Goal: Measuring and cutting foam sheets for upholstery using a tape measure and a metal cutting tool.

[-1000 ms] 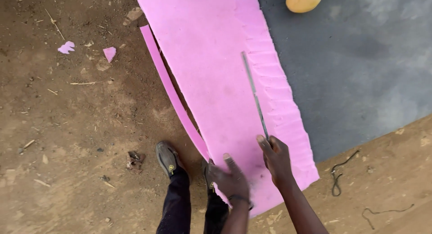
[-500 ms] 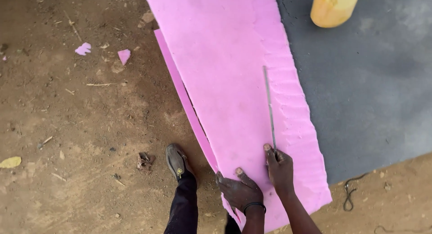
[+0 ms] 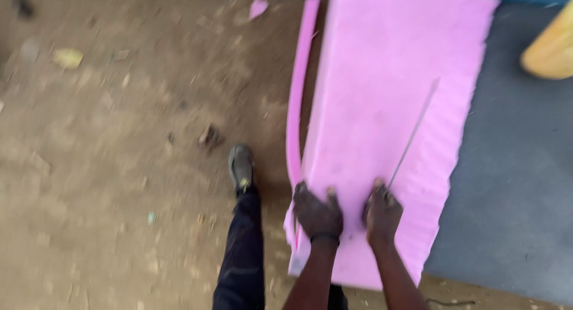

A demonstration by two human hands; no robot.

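Pink foam sheet (image 3: 382, 107): large, flat, lying on the ground, its right part over the grey mat (image 3: 513, 184); it runs from the near centre away to the far edge of view. Right edge ragged. Frame is motion-blurred.

Long thin blade (image 3: 413, 131): lies across the foam's right half, slanting from the near hand up toward the far right.

Right hand (image 3: 382, 211): on the near part of the foam, fingers curled shut around the blade's near end; the handle itself is hidden in the fist.

Left hand (image 3: 317, 213): just left of the right hand, nearly touching it, palm down and fingers spread flat on the foam near its left edge; grips nothing. Dark band at the wrist.

Narrow pink foam strip (image 3: 296, 107): just left of the sheet, parted from it along most of its length, curving toward the far side.

Outward: dark shoe (image 3: 240, 165) and dark trouser leg (image 3: 242, 250) on brown dirt ground (image 3: 107, 167), left of the foam. Small pink scrap (image 3: 258, 7) at far centre. Yellow container (image 3: 552, 50) at far right, on the mat.
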